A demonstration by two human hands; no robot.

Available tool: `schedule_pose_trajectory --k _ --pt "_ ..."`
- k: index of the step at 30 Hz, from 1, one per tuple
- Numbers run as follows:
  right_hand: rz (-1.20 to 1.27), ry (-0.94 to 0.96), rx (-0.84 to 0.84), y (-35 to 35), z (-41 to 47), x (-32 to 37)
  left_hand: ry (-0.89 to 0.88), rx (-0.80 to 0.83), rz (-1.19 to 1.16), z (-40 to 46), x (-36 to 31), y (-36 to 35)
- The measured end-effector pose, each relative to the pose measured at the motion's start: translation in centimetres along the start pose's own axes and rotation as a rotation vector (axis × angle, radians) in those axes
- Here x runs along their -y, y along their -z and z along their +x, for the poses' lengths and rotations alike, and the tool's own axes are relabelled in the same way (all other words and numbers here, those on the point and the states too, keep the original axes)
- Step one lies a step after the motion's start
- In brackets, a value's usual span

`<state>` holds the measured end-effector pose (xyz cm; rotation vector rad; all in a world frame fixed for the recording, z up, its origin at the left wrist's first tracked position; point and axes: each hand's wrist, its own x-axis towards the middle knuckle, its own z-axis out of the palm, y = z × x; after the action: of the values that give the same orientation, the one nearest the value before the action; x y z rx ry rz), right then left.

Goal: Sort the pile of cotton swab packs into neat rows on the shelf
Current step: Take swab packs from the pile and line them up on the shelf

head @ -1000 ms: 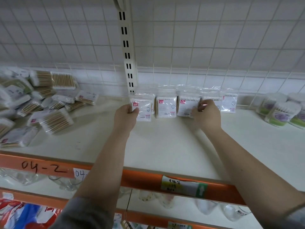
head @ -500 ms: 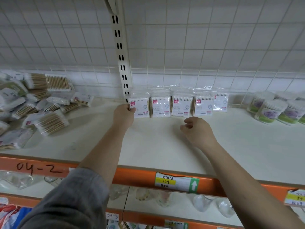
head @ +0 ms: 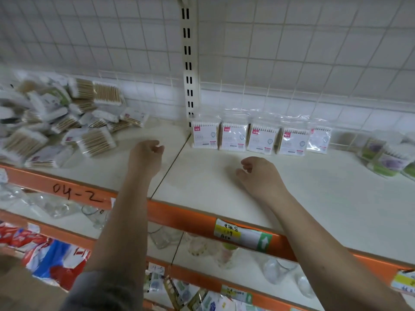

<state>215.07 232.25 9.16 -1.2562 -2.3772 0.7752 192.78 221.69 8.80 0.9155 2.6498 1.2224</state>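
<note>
A row of several cotton swab packs (head: 261,138) stands upright against the back grid of the white shelf (head: 224,189). A loose pile of cotton swab packs (head: 56,122) lies at the shelf's left end. My left hand (head: 146,157) hovers over the shelf between pile and row, fingers loosely curled, holding nothing. My right hand (head: 258,176) hangs in front of the row, a short way from it, fingers loosely curled and empty.
Green-and-purple swab tubs (head: 388,158) sit at the far right. A slotted upright post (head: 188,63) rises behind the row's left end. The orange shelf edge (head: 179,216) carries a price label (head: 242,235). Glassware and packets fill the lower shelves.
Both hands have let go of the row and drawn back toward me; the left hand has shifted left toward the pile. The row stands where it was straightened.
</note>
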Motion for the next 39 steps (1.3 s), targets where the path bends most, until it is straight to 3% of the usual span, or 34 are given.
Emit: schedule_pose_trajectory --k 9,14,21,29,33,39 --pt "-0.003 0.038 0.001 -4.2 2.1 6.3 -0.055 -0.114 0.062 2.5 4.8 6.8" --pt "-0.004 0.037 -0.014 -8.8 4.8 12.3 -0.194 -0.180 0.113 7.2 8.9 11.6" --pt "0.029 0.013 0.011 -15.4 7.1 21.8 -0.278 -0.071 0.156 13.1 13.5 17.3" --pt "-0.011 -0.020 0.093 -18.5 8.2 27.8 -0.313 -0.005 0.081 14.4 15.9 19.7" --pt "-0.001 0.145 0.162 -19.5 9.2 28.9 -0.357 -0.039 0.052 14.3 16.5 20.3" --pt "-0.346 0.454 0.321 -19.4 10.2 28.4 -0.310 -0.085 0.029 14.0 17.4 20.9"
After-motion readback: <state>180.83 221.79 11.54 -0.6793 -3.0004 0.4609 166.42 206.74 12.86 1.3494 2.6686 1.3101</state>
